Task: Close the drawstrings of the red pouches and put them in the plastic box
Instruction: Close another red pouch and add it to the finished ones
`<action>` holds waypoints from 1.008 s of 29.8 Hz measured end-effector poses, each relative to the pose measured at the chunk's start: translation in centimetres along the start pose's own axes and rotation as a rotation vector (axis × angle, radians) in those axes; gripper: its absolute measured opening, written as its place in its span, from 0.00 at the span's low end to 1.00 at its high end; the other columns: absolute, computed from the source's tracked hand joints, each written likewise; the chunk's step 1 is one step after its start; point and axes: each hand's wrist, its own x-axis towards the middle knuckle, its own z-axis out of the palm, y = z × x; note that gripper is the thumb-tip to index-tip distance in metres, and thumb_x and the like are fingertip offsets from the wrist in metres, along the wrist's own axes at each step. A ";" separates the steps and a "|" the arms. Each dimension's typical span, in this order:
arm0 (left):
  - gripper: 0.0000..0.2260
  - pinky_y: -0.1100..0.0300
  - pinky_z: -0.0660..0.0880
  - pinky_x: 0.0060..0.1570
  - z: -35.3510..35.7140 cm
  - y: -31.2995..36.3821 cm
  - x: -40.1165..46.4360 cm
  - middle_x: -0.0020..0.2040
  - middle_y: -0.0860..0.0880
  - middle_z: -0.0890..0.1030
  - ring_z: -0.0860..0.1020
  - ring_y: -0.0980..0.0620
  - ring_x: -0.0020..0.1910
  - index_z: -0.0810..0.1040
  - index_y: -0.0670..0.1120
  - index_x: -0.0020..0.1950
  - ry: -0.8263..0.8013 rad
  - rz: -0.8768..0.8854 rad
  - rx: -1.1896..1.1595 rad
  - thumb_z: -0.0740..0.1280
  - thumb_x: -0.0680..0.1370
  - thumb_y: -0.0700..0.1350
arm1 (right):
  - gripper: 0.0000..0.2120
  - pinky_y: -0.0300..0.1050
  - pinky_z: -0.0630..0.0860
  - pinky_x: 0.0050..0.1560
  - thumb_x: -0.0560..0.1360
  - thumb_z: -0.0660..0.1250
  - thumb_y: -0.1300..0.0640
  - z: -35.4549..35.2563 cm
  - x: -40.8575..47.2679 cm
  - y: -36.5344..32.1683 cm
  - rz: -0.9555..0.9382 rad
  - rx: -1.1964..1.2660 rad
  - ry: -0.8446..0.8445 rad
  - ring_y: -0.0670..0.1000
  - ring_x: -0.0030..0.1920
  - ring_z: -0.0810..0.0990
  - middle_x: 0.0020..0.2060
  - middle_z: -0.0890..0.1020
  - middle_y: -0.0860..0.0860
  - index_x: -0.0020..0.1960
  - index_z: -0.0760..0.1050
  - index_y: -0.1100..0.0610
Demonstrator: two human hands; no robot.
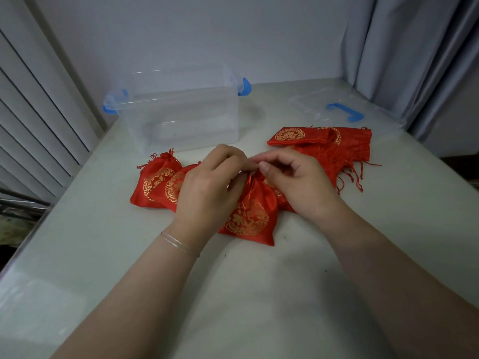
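A red pouch with a gold round print (250, 216) lies on the table in front of me, its neck gathered. My left hand (207, 187) and my right hand (295, 182) meet above that neck, and their fingertips pinch its drawstrings. Two cinched red pouches (155, 182) lie to the left, partly under my left hand. A stack of flat, open red pouches (329, 143) with loose strings lies to the right. The clear plastic box (178, 110) with blue clips stands behind, and nothing shows inside it.
The box's clear lid (344, 110) with a blue handle lies at the back right. A grey curtain (414, 47) hangs on the right, and white slatted panels (33, 112) stand on the left. The white table (233, 294) reaches toward me.
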 end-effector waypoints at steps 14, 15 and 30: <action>0.06 0.55 0.78 0.36 0.7 -0.6 -0.3 0.43 0.48 0.83 0.82 0.51 0.40 0.84 0.40 0.42 0.003 0.086 -0.015 0.69 0.73 0.32 | 0.09 0.31 0.68 0.40 0.79 0.61 0.58 -0.9 0.5 1.1 0.095 -0.261 -0.155 0.40 0.36 0.72 0.37 0.75 0.44 0.41 0.71 0.49; 0.07 0.56 0.78 0.39 0.6 -0.7 -0.2 0.43 0.48 0.83 0.82 0.52 0.41 0.84 0.40 0.42 0.022 0.040 -0.056 0.69 0.72 0.30 | 0.08 0.28 0.66 0.40 0.80 0.60 0.57 -1.0 0.5 1.1 0.045 -0.358 -0.142 0.38 0.38 0.72 0.39 0.73 0.42 0.42 0.69 0.49; 0.09 0.50 0.77 0.49 -0.6 -0.3 0.5 0.41 0.58 0.83 0.80 0.50 0.44 0.80 0.55 0.38 0.008 -0.485 -0.362 0.74 0.71 0.41 | 0.04 0.51 0.71 0.42 0.81 0.55 0.55 -0.9 -0.4 0.4 0.004 -0.602 -0.356 0.50 0.39 0.73 0.39 0.73 0.48 0.47 0.65 0.52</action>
